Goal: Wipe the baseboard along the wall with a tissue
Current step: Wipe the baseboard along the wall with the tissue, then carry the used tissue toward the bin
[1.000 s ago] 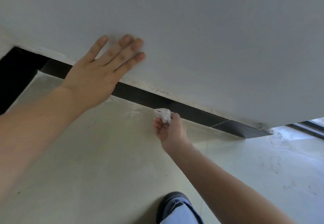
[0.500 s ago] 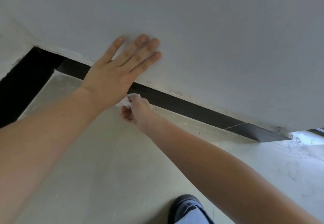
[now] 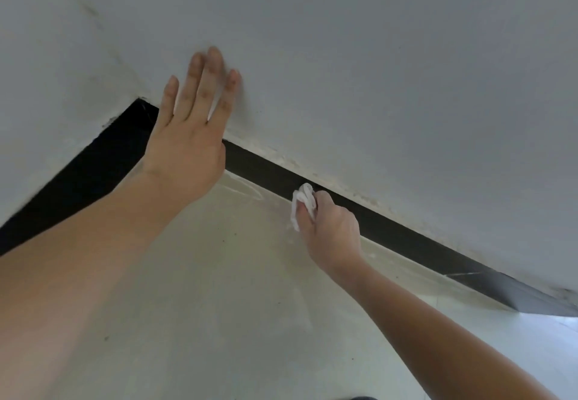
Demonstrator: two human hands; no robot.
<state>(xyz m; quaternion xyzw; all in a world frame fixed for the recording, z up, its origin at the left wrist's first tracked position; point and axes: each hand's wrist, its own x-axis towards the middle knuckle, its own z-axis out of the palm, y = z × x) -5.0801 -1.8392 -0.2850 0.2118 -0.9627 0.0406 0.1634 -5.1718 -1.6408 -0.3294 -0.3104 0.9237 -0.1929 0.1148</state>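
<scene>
A black baseboard (image 3: 403,238) runs along the foot of the white wall (image 3: 375,71), from the corner at the left down to the right. My right hand (image 3: 333,234) holds a crumpled white tissue (image 3: 301,204) pressed against the baseboard's lower edge near its middle. My left hand (image 3: 190,137) lies flat on the wall above the corner, fingers spread, covering part of the baseboard.
A second black baseboard strip (image 3: 84,174) runs along the left wall from the corner. The pale glossy floor (image 3: 234,306) shows faint smears near the wall. The baseboard ends at a wall edge at the far right (image 3: 538,299).
My right hand with the tissue slid left along the baseboard, then back to the right. The view turned toward the corner and my left hand now points more upward on the wall.
</scene>
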